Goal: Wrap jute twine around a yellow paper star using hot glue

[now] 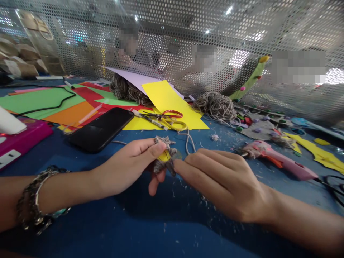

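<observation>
My left hand (129, 165) pinches a small yellow paper piece wrapped in grey yarn (163, 156), thumb on top and fingers beneath. The piece has several stubby points, and some yellow shows between the windings. From the other side my right hand (228, 182) reaches in with its fingers closed at the edge of the piece, on the grey yarn. A loose yarn strand (191, 139) runs behind my right fingers toward the scissors (172, 118); what the right fingertips cover is hidden. Just left of my hands lies a black phone (102, 129).
Coloured paper sheets (34, 102) cover the back left. Beyond the scissors are a yellow sheet (172, 96) and a grey yarn heap (216, 106). A pink glue gun (282, 161) lies right, a magenta power strip (29, 139) left. Perforated metal mesh (166, 32) stands behind.
</observation>
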`<state>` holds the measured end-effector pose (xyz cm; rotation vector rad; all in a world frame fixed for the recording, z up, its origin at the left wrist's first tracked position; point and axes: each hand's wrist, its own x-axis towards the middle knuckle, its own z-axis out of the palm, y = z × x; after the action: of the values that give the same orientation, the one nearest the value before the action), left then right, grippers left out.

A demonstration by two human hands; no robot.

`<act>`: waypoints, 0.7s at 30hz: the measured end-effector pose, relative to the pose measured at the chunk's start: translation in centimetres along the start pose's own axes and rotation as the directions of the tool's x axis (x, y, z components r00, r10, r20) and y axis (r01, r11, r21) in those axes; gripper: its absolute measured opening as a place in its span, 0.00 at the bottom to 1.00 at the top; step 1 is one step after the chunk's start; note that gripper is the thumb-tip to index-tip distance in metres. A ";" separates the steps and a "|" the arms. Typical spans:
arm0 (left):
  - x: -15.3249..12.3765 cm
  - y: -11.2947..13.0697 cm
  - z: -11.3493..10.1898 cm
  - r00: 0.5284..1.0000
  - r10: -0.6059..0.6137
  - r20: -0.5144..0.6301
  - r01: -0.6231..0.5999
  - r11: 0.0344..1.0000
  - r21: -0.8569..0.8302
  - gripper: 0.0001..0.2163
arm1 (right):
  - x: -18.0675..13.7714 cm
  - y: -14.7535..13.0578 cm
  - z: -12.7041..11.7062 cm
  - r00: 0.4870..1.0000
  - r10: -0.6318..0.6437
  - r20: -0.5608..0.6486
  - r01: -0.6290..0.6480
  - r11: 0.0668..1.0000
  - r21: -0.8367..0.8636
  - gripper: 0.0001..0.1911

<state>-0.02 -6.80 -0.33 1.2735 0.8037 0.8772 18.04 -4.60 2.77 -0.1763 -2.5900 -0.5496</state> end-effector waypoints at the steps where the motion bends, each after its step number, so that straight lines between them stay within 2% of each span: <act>1: 0.0 0.0 -0.1 1.000 0.007 0.004 -0.007 1.000 -0.020 0.15 | -0.1 0.1 0.1 1.000 0.004 0.015 -0.004 1.000 0.026 0.15; 3: 0.0 0.1 -0.2 1.000 0.019 0.016 -0.018 0.998 -0.057 0.15 | -0.3 0.4 0.5 0.998 0.042 0.042 -0.046 0.992 0.113 0.13; 5: 0.0 0.3 -0.3 1.000 0.017 0.022 -0.015 0.998 -0.064 0.15 | -0.5 0.8 0.8 0.988 0.138 0.073 -0.153 0.955 0.255 0.09; 8: -0.2 0.5 -0.3 0.997 -0.034 0.070 0.035 0.999 -0.014 0.14 | -0.4 1.5 1.1 0.945 0.295 0.140 -0.325 0.822 0.468 0.04; 11: -0.5 0.5 -0.3 0.984 -0.104 0.147 0.097 0.994 0.057 0.13 | -0.1 1.7 1.1 0.905 0.353 0.239 -0.423 0.685 0.593 0.04; 16: -0.7 0.5 0.0 0.958 -0.204 0.203 0.155 0.960 0.233 0.13 | 0.1 1.5 1.1 0.821 0.380 0.426 -0.570 0.497 0.655 0.06; 21: -0.7 0.5 0.2 0.951 -0.253 0.180 0.180 0.922 0.343 0.12 | 0.1 1.6 1.1 0.747 0.354 0.563 -0.663 0.338 0.668 0.08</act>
<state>-0.19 -7.50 0.21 1.5042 0.9142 0.4230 17.81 -2.71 2.51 -0.7772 -2.5324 1.1022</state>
